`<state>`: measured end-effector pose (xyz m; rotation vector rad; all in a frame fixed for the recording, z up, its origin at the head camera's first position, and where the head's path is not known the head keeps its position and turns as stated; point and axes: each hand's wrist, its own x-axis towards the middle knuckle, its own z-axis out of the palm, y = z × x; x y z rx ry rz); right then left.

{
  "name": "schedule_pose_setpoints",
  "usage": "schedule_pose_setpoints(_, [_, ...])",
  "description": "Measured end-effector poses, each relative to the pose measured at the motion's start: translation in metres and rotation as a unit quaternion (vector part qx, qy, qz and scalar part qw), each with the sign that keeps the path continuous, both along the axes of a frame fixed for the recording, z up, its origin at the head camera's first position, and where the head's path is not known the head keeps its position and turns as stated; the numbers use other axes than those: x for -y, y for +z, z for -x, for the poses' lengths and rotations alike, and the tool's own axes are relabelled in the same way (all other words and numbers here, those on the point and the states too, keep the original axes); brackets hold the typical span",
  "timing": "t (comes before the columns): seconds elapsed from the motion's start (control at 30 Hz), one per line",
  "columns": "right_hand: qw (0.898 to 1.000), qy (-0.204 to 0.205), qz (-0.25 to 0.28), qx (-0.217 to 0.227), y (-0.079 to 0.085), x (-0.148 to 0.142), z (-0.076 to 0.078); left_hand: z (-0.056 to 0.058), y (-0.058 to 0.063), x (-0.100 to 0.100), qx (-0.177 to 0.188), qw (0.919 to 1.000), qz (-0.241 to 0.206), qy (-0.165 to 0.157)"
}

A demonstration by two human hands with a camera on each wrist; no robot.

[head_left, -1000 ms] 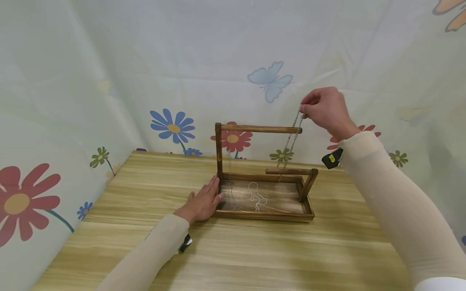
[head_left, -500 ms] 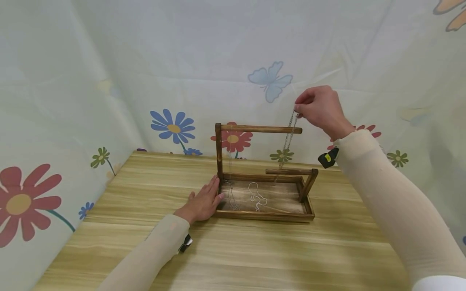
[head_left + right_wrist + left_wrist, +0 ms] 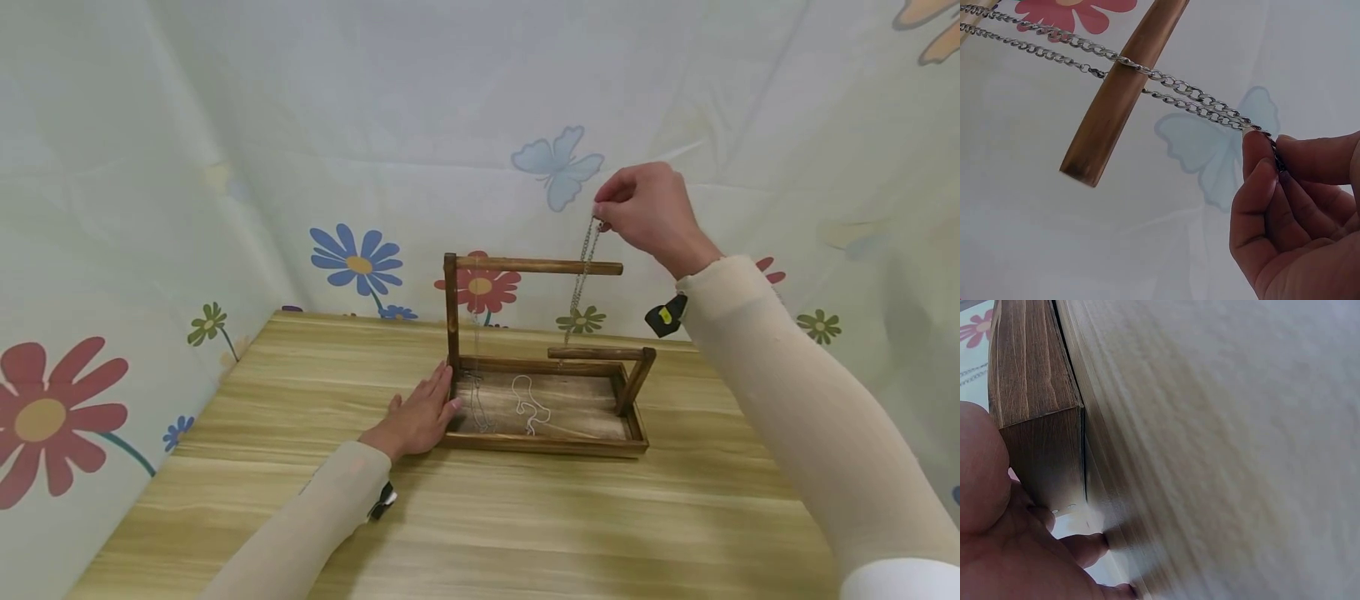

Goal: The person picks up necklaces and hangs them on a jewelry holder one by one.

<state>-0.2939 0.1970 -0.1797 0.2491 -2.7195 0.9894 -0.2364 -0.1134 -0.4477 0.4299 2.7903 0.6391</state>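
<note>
My right hand (image 3: 648, 208) pinches a silver chain necklace (image 3: 580, 287) between thumb and fingers, above the top bar of a dark wooden jewelry stand (image 3: 540, 446). The doubled chain hangs down from the fingertips. In the right wrist view, one strand of the chain (image 3: 1204, 103) crosses in front of the top bar (image 3: 1110, 119) and the other passes behind it. A clasp (image 3: 1096, 72) shows on the lower strand. My left hand (image 3: 416, 419) rests with straight fingers against the stand's left end; the left wrist view shows it beside the wooden corner (image 3: 1041, 444).
A thin chain (image 3: 475, 333) hangs near the left end of the top bar. One white chain (image 3: 530, 431) lies in the stand's tray. A shorter, lower bar (image 3: 596, 354) juts in from the right post. The wood-grain table (image 3: 510, 525) meets a flowered cloth behind.
My right hand has moved left and slightly up, carrying the necklace farther along the top bar. The left hand and the stand have stayed in place.
</note>
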Motion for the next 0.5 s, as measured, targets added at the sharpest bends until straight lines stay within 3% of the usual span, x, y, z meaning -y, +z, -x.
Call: schedule_pose_setpoints(0.5, [0.999,0.026,0.022,-0.013,0.007,0.029,0.002,0.001,-0.001,0.0,0.002,1.0,0.005,-0.003])
